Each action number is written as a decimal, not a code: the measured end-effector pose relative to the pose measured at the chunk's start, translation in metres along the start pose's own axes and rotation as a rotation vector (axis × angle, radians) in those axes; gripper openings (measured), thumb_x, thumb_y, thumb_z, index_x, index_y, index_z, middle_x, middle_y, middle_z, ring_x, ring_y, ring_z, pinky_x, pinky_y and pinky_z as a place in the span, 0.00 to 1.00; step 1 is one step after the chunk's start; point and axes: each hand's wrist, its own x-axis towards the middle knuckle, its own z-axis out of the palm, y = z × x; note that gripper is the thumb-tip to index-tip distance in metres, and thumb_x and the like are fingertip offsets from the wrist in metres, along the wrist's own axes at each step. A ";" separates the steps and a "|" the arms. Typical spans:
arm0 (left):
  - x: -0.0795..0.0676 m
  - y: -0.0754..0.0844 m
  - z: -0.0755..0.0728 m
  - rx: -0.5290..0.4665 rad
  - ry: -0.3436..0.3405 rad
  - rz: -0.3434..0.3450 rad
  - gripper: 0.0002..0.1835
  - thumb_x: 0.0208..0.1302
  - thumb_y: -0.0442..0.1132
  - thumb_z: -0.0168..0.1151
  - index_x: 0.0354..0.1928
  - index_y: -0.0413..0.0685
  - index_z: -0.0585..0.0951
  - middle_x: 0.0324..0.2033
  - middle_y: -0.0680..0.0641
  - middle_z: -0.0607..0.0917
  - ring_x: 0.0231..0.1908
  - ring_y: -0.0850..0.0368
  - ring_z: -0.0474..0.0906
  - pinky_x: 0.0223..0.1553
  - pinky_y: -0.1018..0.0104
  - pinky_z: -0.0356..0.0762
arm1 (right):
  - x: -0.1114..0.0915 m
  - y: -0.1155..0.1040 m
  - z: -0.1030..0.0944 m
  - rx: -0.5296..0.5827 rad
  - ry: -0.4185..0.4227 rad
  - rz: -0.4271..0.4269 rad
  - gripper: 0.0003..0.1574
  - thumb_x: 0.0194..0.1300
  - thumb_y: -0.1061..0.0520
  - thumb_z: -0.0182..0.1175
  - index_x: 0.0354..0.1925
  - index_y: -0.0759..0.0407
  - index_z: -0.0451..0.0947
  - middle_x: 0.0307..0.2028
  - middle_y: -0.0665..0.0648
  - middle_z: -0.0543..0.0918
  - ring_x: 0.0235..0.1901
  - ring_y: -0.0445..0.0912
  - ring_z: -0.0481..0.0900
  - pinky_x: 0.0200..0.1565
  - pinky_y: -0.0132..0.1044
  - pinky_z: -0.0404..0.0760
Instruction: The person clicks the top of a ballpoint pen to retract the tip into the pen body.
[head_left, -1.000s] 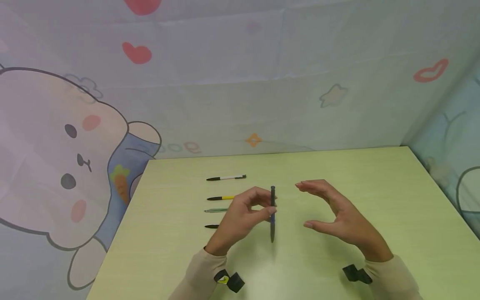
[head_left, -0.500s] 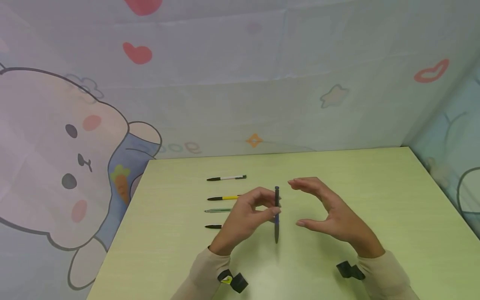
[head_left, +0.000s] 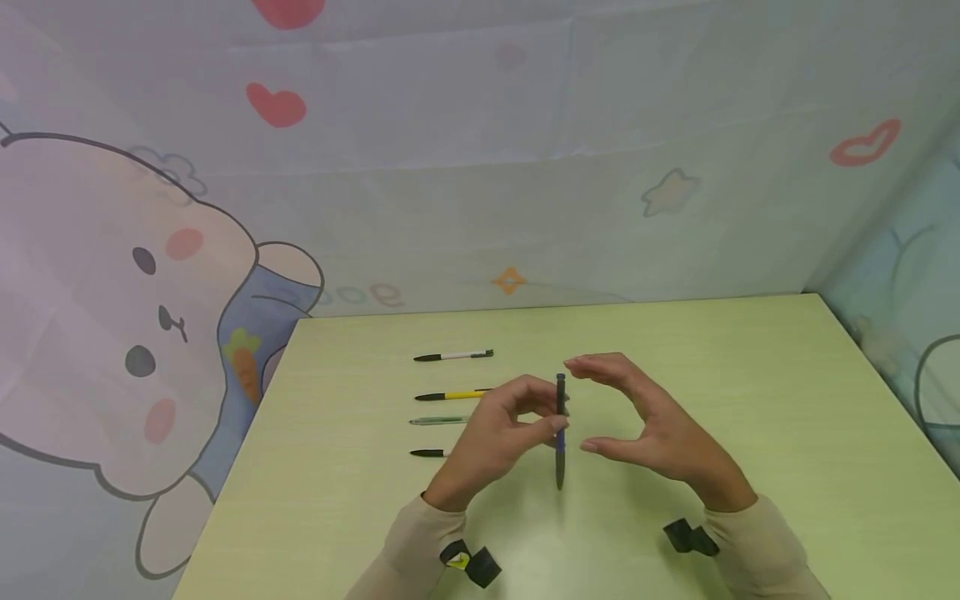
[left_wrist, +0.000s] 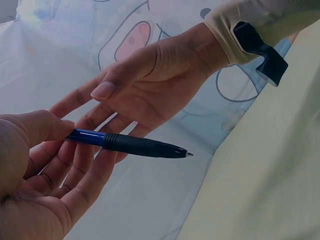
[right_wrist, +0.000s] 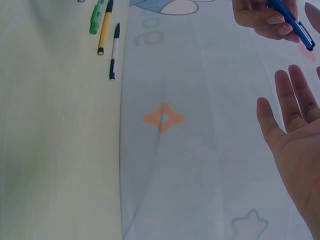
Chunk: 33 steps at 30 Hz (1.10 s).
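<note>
My left hand (head_left: pixel 501 433) pinches a blue ballpoint pen (left_wrist: pixel 130 143) with a black grip between thumb and fingers, above the table. In the left wrist view its metal tip is out and points away from the fingers. Just right of the pen, my right hand (head_left: pixel 660 425) is held with thumb and fingers spread apart and nothing between them. A small gap separates it from the pen. Beneath and left of my left hand lie a yellow pen (head_left: pixel 450 396), a green pen (head_left: pixel 437 421) and a black-tipped pen (head_left: pixel 427 453), each partly covered by that hand.
A white and black pen (head_left: pixel 453 356) lies farther back on the pale yellow table (head_left: pixel 315 500). Behind the table hangs a printed cloth (head_left: pixel 450 208) with hearts and a cartoon animal. Each wrist carries a small black device.
My left hand has shifted slightly right with the blue pen. My right hand has moved left, narrowing the gap to the pen. The pens on the table have stayed in place.
</note>
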 end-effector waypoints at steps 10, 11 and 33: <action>0.001 0.003 0.005 -0.023 -0.020 0.017 0.11 0.69 0.33 0.66 0.51 0.45 0.81 0.44 0.40 0.83 0.44 0.53 0.83 0.42 0.52 0.88 | 0.001 0.000 0.003 -0.023 -0.010 -0.009 0.51 0.53 0.72 0.74 0.71 0.65 0.64 0.66 0.63 0.70 0.66 0.51 0.70 0.70 0.34 0.66; 0.001 0.003 0.005 -0.024 -0.022 0.020 0.11 0.69 0.33 0.66 0.51 0.45 0.81 0.44 0.40 0.83 0.44 0.53 0.83 0.42 0.52 0.88 | 0.002 -0.001 0.004 -0.024 -0.010 -0.011 0.50 0.53 0.72 0.74 0.71 0.66 0.64 0.66 0.63 0.71 0.66 0.50 0.70 0.70 0.34 0.66; 0.004 0.004 0.008 -0.016 0.006 0.026 0.09 0.68 0.34 0.67 0.49 0.44 0.82 0.43 0.41 0.85 0.43 0.53 0.84 0.41 0.52 0.88 | -0.004 0.022 0.010 -0.035 -0.023 0.006 0.56 0.51 0.71 0.76 0.73 0.61 0.60 0.67 0.62 0.70 0.67 0.48 0.70 0.70 0.33 0.66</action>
